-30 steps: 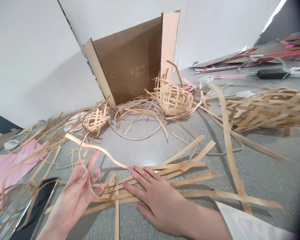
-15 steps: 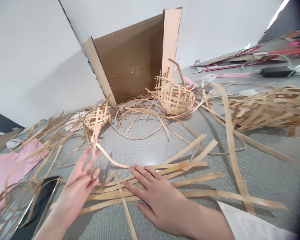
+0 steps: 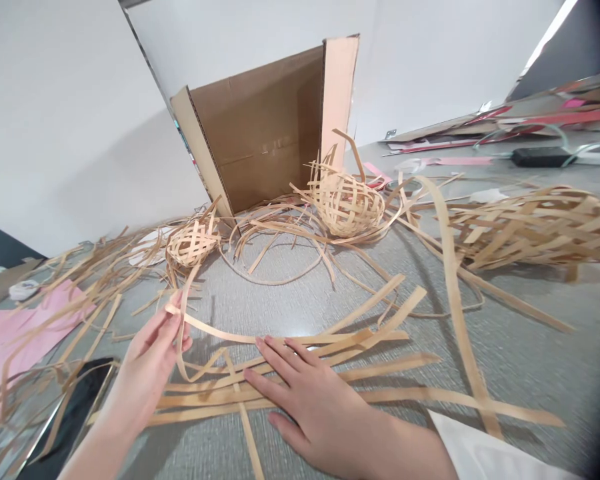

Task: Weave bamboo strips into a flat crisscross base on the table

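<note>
Several flat strips of woven-basket cane or bamboo (image 3: 387,367) lie roughly side by side across the grey table, and a single strip (image 3: 249,433) crosses them near the middle. My right hand (image 3: 315,400) rests flat on them with its fingers spread, palm down. In my left hand (image 3: 153,350) a thin strip (image 3: 183,340) is pinched between thumb and fingers; it rises in a bend from the others. The pale end of another strip (image 3: 215,331) passes at those fingertips and runs under my right fingers. Whether the left fingers grip that end too, I cannot tell.
An open cardboard box (image 3: 270,147) stands at the back. Woven pieces lie around it: a small one (image 3: 195,243), a round one (image 3: 350,205) and a long one (image 3: 540,230). A phone (image 3: 75,413), pink paper (image 3: 35,333) and loose strips are at the left.
My left fingers have closed from a looser, spread pose, and the bent strip has come down lower at them. My right hand stays flat on the strips. The view has shifted slightly.
</note>
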### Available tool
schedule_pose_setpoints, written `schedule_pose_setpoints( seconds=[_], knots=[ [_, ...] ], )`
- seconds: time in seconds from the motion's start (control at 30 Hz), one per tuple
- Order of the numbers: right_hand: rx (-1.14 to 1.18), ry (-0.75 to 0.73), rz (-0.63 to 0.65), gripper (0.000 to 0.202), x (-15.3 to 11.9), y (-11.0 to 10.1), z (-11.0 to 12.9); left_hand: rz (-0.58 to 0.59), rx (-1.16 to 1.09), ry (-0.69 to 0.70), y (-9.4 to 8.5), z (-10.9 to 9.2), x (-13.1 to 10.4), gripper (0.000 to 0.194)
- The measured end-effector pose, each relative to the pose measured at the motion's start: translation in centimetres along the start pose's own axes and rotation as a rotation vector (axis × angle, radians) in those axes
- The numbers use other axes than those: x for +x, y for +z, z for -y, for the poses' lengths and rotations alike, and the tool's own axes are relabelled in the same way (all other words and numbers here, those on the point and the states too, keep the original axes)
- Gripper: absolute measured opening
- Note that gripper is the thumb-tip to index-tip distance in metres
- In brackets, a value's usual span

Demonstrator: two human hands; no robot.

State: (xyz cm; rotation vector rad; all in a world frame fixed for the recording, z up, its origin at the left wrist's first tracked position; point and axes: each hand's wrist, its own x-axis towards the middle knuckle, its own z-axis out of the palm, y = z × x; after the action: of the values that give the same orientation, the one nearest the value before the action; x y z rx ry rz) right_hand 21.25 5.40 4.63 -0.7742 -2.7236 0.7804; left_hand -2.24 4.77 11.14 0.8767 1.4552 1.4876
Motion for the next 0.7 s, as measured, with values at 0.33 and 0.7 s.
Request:
schedule_pose_setpoints(
  seconds=[0.33,0.7],
  knots=[
    [0.018,0.003,-0.005,0.05,-0.12,-0.38,0.26,-0.01,0.095,0.053,-0.3,0.39,0.42,0.027],
    [-0.009,0.004,0.002,0.05,-0.11,-0.35,0.28,-0.037,0.155,0.028,-0.8,0.94,0.69,0.051]
  ],
)
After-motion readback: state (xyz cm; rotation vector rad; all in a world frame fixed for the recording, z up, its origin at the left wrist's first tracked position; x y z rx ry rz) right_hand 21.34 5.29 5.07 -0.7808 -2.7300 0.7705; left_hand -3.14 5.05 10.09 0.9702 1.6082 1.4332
